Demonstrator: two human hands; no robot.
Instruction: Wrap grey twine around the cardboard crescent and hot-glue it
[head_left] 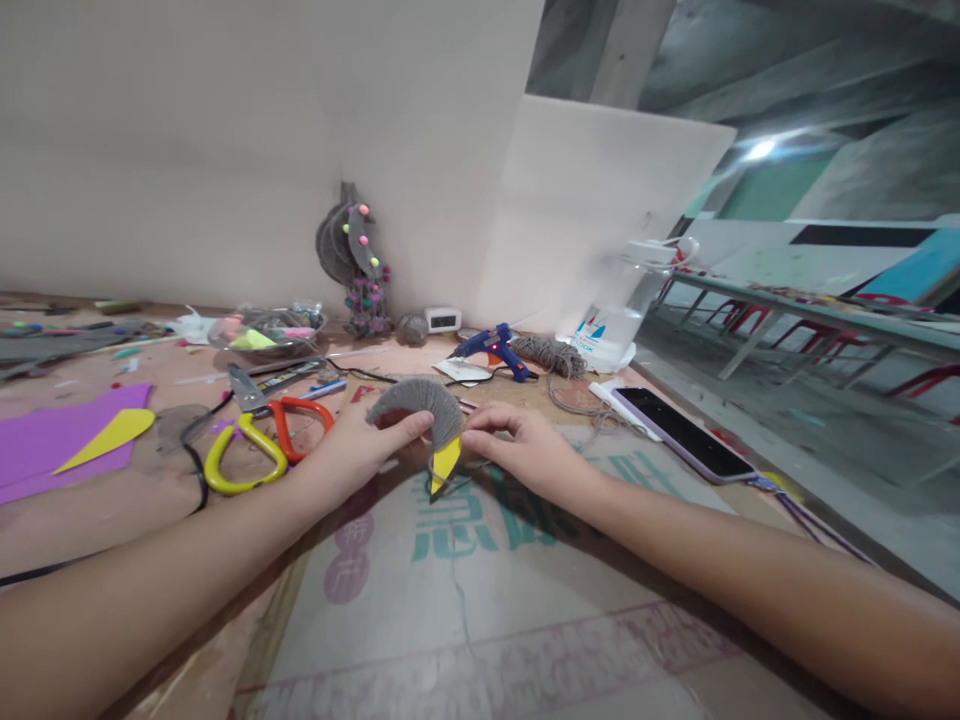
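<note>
Above the cardboard, my left hand (367, 437) grips a crescent (420, 400) wound with grey yarn, its thumb pressed on the front. The crescent's lower tip (445, 466) is bare of yarn and shows yellow. My right hand (517, 440) is closed in a pinch right beside that tip, on a thin strand of grey yarn that is mostly hidden by the fingers. Behind the right hand lies a skein of grey yarn (551, 354), with loose strands trailing toward the phone. Scissors (259, 440) with yellow and orange handles lie left of the crescent.
A blue glue gun (487, 345) lies behind the hands. Purple sheet (45, 445) and a yellow cut piece (112, 440) are at left. A phone (682, 432) lies near the table's right edge. A printed cardboard (390, 640) spreads in front; a yarn-wrapped ornament (341, 245) leans on the wall.
</note>
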